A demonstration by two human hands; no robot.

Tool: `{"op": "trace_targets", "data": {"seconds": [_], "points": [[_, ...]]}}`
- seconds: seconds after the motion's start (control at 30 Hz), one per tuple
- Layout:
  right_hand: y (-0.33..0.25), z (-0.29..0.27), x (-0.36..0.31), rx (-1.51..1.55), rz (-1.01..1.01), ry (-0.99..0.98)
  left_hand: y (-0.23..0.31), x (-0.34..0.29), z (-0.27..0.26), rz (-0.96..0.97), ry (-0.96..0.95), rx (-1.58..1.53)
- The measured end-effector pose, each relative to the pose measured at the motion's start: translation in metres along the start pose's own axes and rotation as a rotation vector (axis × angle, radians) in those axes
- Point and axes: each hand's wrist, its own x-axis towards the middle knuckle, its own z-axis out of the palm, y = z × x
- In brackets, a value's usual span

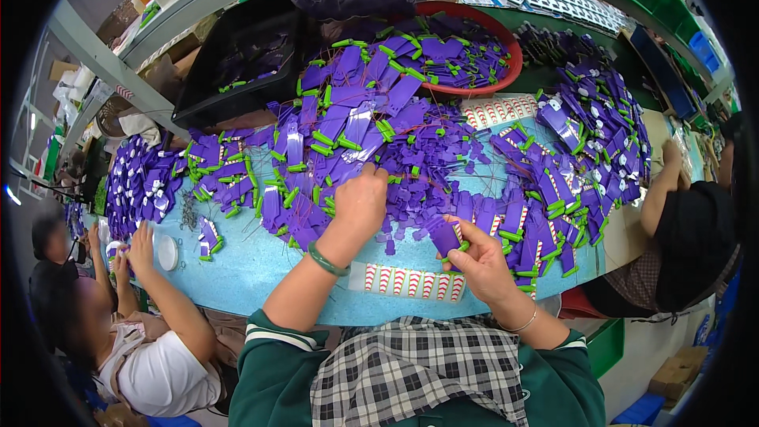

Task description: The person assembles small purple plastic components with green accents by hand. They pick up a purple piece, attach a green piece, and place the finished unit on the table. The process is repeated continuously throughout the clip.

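Note:
My right hand (481, 262) pinches a flat purple piece (443, 239) with a green part at its lower end and a striped strip along its edge. My left hand (362, 199), with a green bangle on its wrist, reaches into the pile of purple pieces (411, 142). Its fingers are drawn together among them, and what they grip, if anything, is hidden. Between my forearms, on the blue tabletop (332, 304), lies a clear sheet of red-and-white striped stickers (407, 281). Purple pieces with green ends and striped strips (545, 241) are heaped just right of my right hand.
Behind the pile stand a red basin (510, 55) full of purple and green pieces and a black bin (237, 59). Another sticker sheet (498, 111) lies farther back. A co-worker (158, 356) sits at left, near a round white lid (168, 253); another person (688, 229) is at right.

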Motion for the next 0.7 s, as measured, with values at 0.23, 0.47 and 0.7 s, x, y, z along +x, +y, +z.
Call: {"op": "trace_targets", "data": {"seconds": [0.23, 0.47, 0.7], "points": [[0.007, 0.011, 0.009, -0.086, -0.095, 0.08, -0.003, -0.052, -0.027, -0.149, 0.102, -1.05], [0.018, 0.023, 0.012, -0.648, -0.384, 0.022, 0.013, -0.103, -0.015, -0.362, 0.009, -1.782], [0.004, 0.021, 0.001, -0.871, -0.427, -0.082, 0.019, -0.121, -0.015, -0.401, -0.032, -1.745]]}}
